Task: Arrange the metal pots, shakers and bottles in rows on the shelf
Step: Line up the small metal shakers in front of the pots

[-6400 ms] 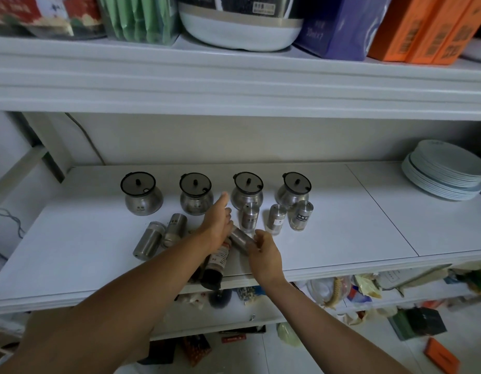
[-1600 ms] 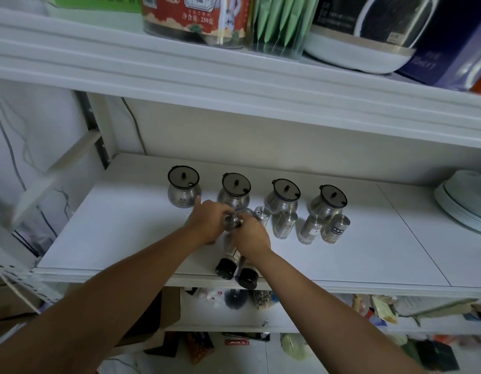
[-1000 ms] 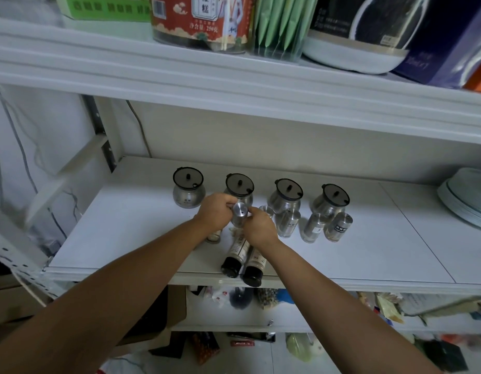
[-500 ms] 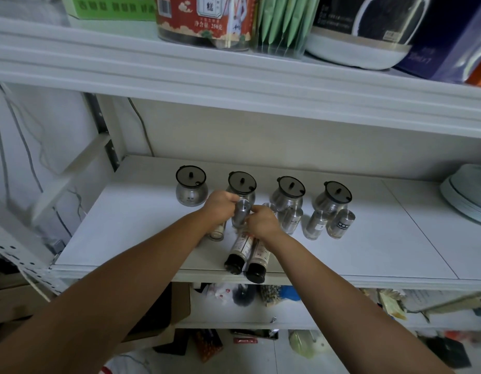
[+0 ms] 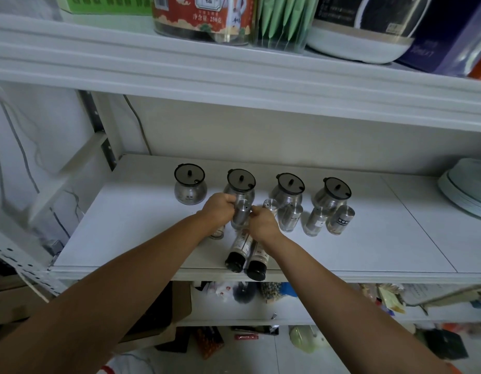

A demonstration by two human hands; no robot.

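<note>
- left hand (image 5: pixel 219 209): bare, no glove, ring or watch visible
- right hand (image 5: pixel 262 225): bare, same
- both forearms bare up to the near frame edge, no sleeve in view
- no markings or bands showing on either wrist

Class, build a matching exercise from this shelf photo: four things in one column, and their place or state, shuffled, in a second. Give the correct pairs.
Things:
1. metal pots
2. dark-capped bottles
3. stack of plates
4. shaker between the left hand and right hand

States:
A. lying flat at the shelf's front edge
B. far right of the shelf
C. held upright
D. standing in the back row

Pairs: 1-D, 2-A, 3-B, 4-C
</note>
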